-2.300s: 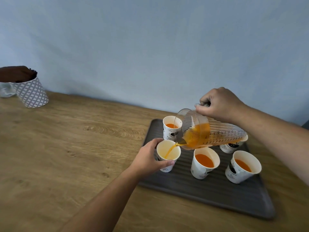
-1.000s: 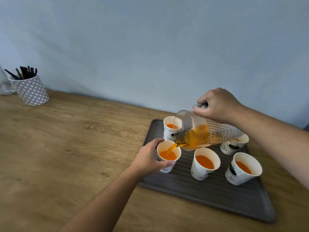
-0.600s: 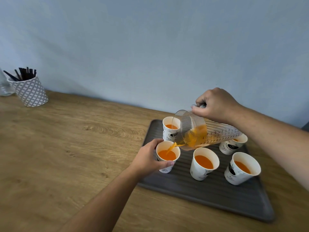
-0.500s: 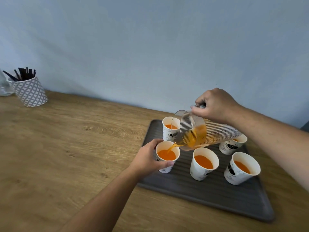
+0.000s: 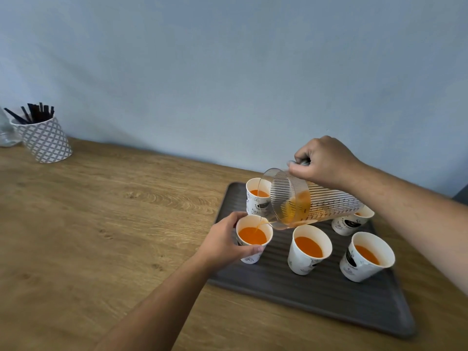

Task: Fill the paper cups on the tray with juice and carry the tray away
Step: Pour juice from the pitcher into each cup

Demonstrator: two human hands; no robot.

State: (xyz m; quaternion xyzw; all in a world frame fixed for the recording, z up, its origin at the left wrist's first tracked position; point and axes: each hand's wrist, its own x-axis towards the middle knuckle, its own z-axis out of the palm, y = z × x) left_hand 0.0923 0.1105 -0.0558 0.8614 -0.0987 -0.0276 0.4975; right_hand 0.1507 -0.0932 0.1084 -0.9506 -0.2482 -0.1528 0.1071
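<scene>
A dark grey ribbed tray (image 5: 316, 297) lies on the wooden table and carries several white paper cups with orange juice in them. My left hand (image 5: 222, 243) grips the front-left cup (image 5: 253, 239), which stands on the tray's left edge. My right hand (image 5: 324, 160) holds the handle of a clear ribbed jug (image 5: 309, 201), tipped almost flat over the cups. A thin stream of juice runs from its spout into the held cup. Little juice remains in the jug. Other cups stand at the back left (image 5: 255, 196), front middle (image 5: 310, 247), front right (image 5: 366, 257) and back right (image 5: 352, 220).
A patterned holder (image 5: 45, 140) with dark sticks stands at the far left against the blue wall, next to a clear glass object (image 5: 6, 133) cut off by the frame. Bare wooden tabletop (image 5: 114, 224) stretches left of the tray.
The held cup has filled with juice. The jug has tipped further and its juice level has dropped. The stream has thinned. Both hands stay in place.
</scene>
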